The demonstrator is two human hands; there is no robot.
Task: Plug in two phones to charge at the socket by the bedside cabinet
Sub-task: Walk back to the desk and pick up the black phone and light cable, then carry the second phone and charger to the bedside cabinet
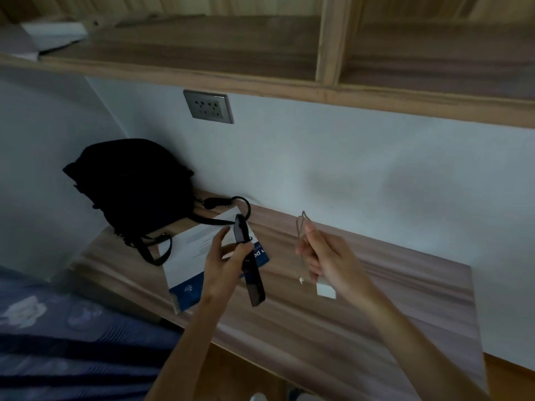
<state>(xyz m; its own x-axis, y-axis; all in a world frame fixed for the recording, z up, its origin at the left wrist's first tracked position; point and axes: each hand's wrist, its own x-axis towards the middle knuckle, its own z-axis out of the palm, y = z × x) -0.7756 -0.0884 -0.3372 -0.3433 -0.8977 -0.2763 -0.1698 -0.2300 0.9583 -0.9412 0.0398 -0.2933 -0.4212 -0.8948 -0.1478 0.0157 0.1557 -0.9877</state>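
Observation:
My left hand [224, 260] grips a dark phone [249, 263] edge-on above the wooden bedside cabinet [376, 285]. My right hand [324, 257] holds a pale charging cable [301, 224] looped above the fingers; its small connector [301, 280] and white charger block [325, 290] dangle below the hand. The grey wall socket [209, 106] sits on the white wall, up and left of both hands, with nothing plugged into it. A second phone is not visible.
A black bag [136, 186] with straps stands at the cabinet's left end against the wall. A white-and-blue booklet [197, 256] lies under my left hand. A wooden shelf [260, 65] runs above the socket. Blue patterned bedding [72, 337] lies at lower left.

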